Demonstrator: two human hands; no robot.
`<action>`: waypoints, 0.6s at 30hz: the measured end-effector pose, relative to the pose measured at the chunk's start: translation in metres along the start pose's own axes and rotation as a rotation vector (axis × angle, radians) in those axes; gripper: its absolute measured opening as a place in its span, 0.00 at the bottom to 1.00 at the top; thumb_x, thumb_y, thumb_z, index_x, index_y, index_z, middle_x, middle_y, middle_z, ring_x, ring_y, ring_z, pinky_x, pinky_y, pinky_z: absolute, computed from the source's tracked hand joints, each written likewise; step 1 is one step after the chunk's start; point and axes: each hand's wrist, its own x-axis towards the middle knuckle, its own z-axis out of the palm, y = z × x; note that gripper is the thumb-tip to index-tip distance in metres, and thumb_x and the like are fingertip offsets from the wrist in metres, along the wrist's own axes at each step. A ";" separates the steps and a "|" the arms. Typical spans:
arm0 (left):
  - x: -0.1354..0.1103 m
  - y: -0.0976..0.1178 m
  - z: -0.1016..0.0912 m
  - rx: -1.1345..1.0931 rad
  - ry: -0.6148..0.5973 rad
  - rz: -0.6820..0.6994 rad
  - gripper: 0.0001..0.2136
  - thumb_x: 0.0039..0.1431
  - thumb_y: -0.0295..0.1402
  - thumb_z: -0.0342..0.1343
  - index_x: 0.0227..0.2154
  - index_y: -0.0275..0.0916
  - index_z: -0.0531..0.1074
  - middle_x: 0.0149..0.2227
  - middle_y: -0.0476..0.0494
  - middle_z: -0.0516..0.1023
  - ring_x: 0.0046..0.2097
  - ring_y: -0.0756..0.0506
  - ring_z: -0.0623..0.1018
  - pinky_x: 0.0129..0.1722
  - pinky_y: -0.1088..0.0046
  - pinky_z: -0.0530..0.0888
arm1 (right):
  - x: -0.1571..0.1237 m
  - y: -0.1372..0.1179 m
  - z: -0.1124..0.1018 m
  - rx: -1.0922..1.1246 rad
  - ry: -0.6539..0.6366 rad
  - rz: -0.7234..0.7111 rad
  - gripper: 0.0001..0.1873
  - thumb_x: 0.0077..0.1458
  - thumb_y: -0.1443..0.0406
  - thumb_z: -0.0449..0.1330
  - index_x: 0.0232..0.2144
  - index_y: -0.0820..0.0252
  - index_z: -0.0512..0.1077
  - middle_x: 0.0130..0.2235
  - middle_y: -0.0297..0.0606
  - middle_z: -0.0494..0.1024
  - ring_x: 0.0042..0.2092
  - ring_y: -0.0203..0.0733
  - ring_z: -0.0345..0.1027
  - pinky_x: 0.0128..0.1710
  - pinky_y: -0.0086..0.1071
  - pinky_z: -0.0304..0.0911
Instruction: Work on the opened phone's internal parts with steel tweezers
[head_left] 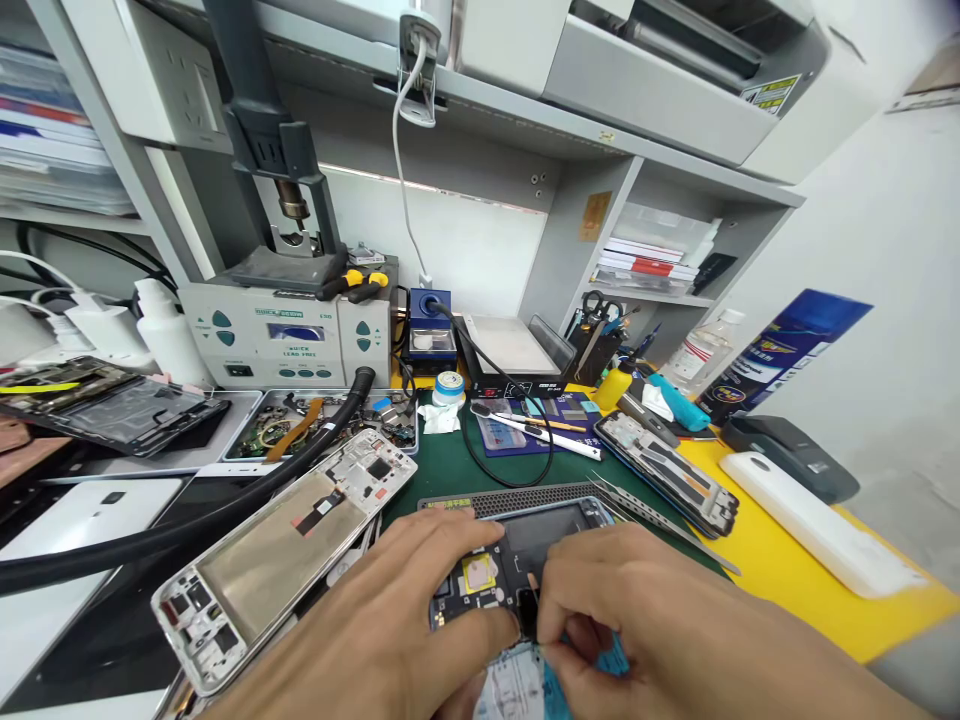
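Note:
An opened black phone (525, 545) lies on the green mat at the bottom centre, its circuit board with a yellow square patch showing. My left hand (405, 600) rests on its left side, fingers curled against the board and thumb pressed near the middle. My right hand (637, 610) sits on its right side with the fingertips pinched together over a small dark part at the board's lower edge; what they hold is too small to make out. A blue-and-white sheet (525, 680) lies under both hands.
A stripped silver phone frame (277, 545) lies left of my hands beside a thick black hose (225, 505). Tweezers (660, 520) and another opened phone (667, 470) lie to the right on a yellow mat. A parts tray (315, 420), rework station (292, 335) and hot plate (510, 350) stand behind.

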 end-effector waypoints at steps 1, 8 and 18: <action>0.000 -0.001 0.000 -0.005 0.017 0.017 0.21 0.56 0.18 0.56 0.49 0.48 0.75 0.65 0.43 0.73 0.70 0.39 0.73 0.67 0.62 0.76 | 0.000 -0.001 0.000 -0.005 -0.003 -0.001 0.07 0.55 0.71 0.61 0.30 0.53 0.73 0.35 0.27 0.82 0.38 0.38 0.74 0.37 0.27 0.61; -0.001 -0.002 0.003 -0.022 0.038 -0.010 0.22 0.58 0.19 0.56 0.52 0.49 0.75 0.65 0.44 0.75 0.69 0.40 0.73 0.70 0.62 0.72 | -0.001 -0.002 0.006 0.017 0.053 0.062 0.07 0.55 0.72 0.63 0.30 0.53 0.75 0.33 0.27 0.82 0.36 0.36 0.73 0.35 0.25 0.62; -0.002 -0.006 0.007 -0.062 0.095 0.020 0.21 0.61 0.21 0.55 0.52 0.49 0.76 0.64 0.45 0.75 0.69 0.41 0.74 0.70 0.64 0.73 | -0.008 0.004 0.007 0.052 0.083 0.065 0.10 0.52 0.74 0.64 0.29 0.52 0.75 0.34 0.26 0.82 0.36 0.35 0.74 0.35 0.25 0.63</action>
